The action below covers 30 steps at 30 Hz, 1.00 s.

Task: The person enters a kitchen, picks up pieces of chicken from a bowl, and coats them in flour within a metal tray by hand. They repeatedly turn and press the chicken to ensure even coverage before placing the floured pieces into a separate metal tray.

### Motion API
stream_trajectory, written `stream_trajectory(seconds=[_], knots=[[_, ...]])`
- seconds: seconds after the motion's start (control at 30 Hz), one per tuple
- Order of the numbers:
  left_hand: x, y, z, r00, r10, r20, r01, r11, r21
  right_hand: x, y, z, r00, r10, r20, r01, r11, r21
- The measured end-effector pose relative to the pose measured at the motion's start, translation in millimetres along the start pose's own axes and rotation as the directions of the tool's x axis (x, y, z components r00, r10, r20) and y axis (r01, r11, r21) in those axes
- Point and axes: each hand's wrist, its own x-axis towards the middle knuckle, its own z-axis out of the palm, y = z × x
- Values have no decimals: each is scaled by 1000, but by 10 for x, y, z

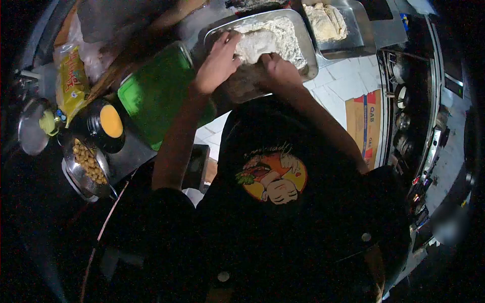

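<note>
A metal tray [311, 63] holds loose white flour [288, 35], with a flat, flour-coated piece [256, 44] over it. What lies under the coating cannot be made out. My left hand [218, 63] grips the left edge of this piece, fingers bent around it. At its lower right edge, the fingers of my right hand [281, 70] are closed on it. To the right, a second metal tray [357, 30] carries a pale, folded, battered-looking mass [326, 22].
Left of the trays lies a green board or lid [156, 86]. Farther left are a yellow packet [71, 78], a dark pot with orange-yellow contents [111, 121] and a metal bowl of small brown pieces [88, 162]. A QAB cardboard box [365, 129] stands on the tiled floor at right, beside shelving.
</note>
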Motion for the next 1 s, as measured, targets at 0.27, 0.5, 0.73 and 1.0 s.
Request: stream_trajectory(seconds=[0.27,0.5,0.73,1.0], knots=[[-12,99,-38,996,-27,-85,25,999,-29,130,154,-535,960,-196,-200,260,888,380],[99,268,187,984,165,-70,-140,953,269,148,543,-513,970,-50,-238,163,861,481],[331,-39,153,967,225,-121,-223,974,25,273,474,-307,899,-290,-329,373,901,223],[351,-128,72,997,77,-23,-80,925,-370,143,448,-450,987,-5,-158,97,810,578]])
